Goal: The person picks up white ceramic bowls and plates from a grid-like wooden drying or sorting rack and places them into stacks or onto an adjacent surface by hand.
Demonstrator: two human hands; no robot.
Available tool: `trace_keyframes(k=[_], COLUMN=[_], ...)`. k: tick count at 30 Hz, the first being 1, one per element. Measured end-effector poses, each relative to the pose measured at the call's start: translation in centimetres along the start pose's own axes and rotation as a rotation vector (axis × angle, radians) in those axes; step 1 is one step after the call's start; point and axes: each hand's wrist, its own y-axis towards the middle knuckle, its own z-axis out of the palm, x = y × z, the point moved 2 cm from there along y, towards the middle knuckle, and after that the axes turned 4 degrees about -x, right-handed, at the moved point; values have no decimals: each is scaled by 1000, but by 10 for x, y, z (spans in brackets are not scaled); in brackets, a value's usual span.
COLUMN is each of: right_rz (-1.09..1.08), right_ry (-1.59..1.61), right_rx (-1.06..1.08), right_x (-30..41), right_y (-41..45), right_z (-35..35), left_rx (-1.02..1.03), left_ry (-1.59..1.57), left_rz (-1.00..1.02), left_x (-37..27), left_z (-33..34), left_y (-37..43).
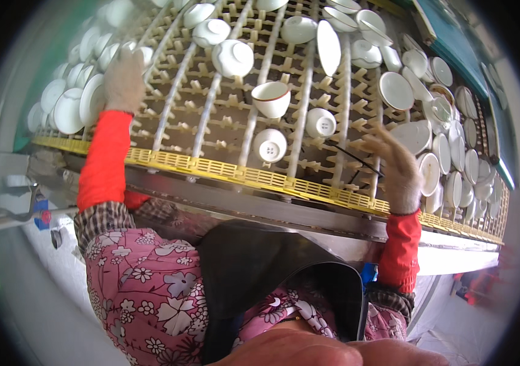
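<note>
My left hand [125, 82], in a light work glove, reaches over the pegged conveyor belt [237, 146] at the upper left, among white bowls and plates; its fingertips overlap small white bowls [145, 55], and whether it grips one is hidden. My right hand [395, 169], gloved too, hovers over the belt's right part with fingers apart and nothing in them. Just right of it stand a white oval dish [413, 137] and a round dish [429, 174]. Between the hands lie a brown-rimmed white cup [271, 98] and two upturned cups [321, 123], [270, 145].
A yellow slotted plastic edge [241, 176] runs along the belt's near side, above a metal frame [250, 201]. Crowded white dishes stand at right [456, 151] and far left [68, 110]. Green panels [456, 50] border the belt at right. A thin black rod [356, 158] lies among the pegs.
</note>
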Motion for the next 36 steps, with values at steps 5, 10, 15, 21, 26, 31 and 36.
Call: trace_keyframes(k=[5,10,15,21,26,31,36], right_rz=[-50,302,398,555,660,613,-26], right_ry=[-344,-490,-695,-596,-202,199,-458], right_rx=[-349,-291,-191,-299,-391,-505,-358], right_x=[20,-48,-49,-64,-67,-58,-45], right_y=[17,8,12,14,5,-3,-15], right_z=[-33,-54,-30,-30,-43,-56,-78], left_rx=[-79,1,-335,62,263,-290,-36], left_ry=[-379,-461,-726,-872,-1255,-664,-432], left_rz=[89,261,512,530,206,67,-450], left_x=[-16,-84,-160,-209,-173,-52,-16], left_z=[-33,-59,-89,-62,-75,-19,2], left_y=[-89,-97,-80,-42,-28,-5,-4])
